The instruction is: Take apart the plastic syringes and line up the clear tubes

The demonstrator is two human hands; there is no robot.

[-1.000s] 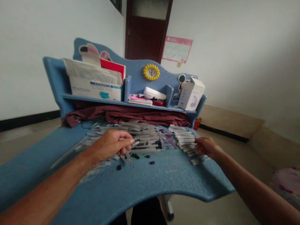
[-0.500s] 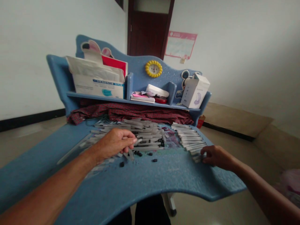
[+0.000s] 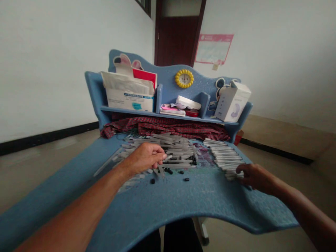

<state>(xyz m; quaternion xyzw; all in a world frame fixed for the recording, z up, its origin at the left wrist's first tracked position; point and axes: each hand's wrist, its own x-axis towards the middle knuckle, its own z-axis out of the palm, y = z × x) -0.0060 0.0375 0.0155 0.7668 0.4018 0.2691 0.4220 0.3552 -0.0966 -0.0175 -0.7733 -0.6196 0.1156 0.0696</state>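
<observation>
My left hand (image 3: 148, 156) is closed, thumb against fingers, on a pale pen tube (image 3: 168, 158) whose end pokes out to the right. Beneath it spreads a loose pile of translucent pen tubes (image 3: 181, 152), with black plugs (image 3: 186, 179) scattered along its near side. My right hand (image 3: 253, 177) rests at the near end of a slanting row of whitish pens (image 3: 225, 154). Its fingers are curled down on a pen there, mostly hidden by the hand; a dark end shows below the palm.
A blue desk (image 3: 194, 199) with a curved front edge carries everything. Behind the pile lies a folded red checked cloth (image 3: 168, 126). On the shelf above stand a mask box (image 3: 128, 99), a red tin (image 3: 191, 113) and a white box (image 3: 233, 103). A yellow flower-shaped clock (image 3: 184, 78) sits on the backboard.
The whole view has shifted, so the desk appears farther right. My left hand keeps its pinch over the pile. My right hand stays at the near end of the pen row.
</observation>
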